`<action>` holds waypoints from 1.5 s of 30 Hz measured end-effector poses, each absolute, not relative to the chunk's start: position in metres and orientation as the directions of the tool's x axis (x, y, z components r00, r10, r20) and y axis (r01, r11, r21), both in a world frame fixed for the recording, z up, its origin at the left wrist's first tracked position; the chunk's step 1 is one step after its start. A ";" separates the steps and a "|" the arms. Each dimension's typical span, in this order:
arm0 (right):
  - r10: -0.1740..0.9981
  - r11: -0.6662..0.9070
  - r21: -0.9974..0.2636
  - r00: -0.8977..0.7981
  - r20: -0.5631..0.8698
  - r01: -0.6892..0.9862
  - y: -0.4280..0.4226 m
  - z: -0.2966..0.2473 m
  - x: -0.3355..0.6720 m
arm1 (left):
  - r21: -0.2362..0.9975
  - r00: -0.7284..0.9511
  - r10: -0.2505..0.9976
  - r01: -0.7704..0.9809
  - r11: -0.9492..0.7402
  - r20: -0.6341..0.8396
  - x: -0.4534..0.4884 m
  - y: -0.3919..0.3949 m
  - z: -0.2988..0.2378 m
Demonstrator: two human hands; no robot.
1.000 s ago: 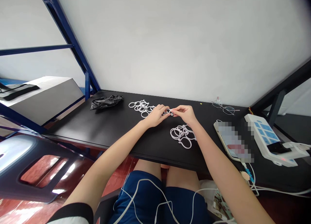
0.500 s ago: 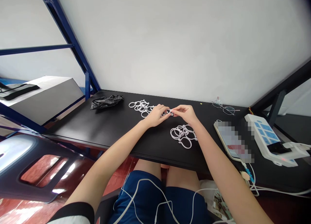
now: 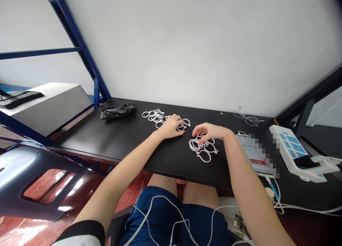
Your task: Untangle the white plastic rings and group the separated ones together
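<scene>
My left hand rests low over the right end of a linked row of white plastic rings. Its thumb and fingers are apart on either side of a white ring, touching it or just above it. A further ring lies just beyond the fingertips. Over a second pile of white rings, nearer the table's front edge, is my right hand. Its curled fingers and thumb are apart, the thumb reaching down among the rings. The hand hides part of that pile.
On the black table lie a crumpled black plastic bag at left, eyeglasses at the back, a phone showing a timer, and a white power strip. White cables run across my lap.
My right hand has let go of the ring beside my left hand and moved down to the near pile. That ring now lies on the table. My left hand has barely moved.
</scene>
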State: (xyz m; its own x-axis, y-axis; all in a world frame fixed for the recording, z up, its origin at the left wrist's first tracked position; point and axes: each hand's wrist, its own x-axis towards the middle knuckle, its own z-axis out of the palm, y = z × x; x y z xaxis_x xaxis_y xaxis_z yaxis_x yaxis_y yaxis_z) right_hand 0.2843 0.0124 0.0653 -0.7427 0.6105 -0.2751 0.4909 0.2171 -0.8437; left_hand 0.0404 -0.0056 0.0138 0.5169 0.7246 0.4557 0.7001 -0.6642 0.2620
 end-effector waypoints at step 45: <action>0.960 0.157 -0.966 -0.263 0.101 0.204 0.022 0.042 0.264 | 0.328 0.495 0.704 0.645 -0.690 0.509 0.045 -0.012 0.020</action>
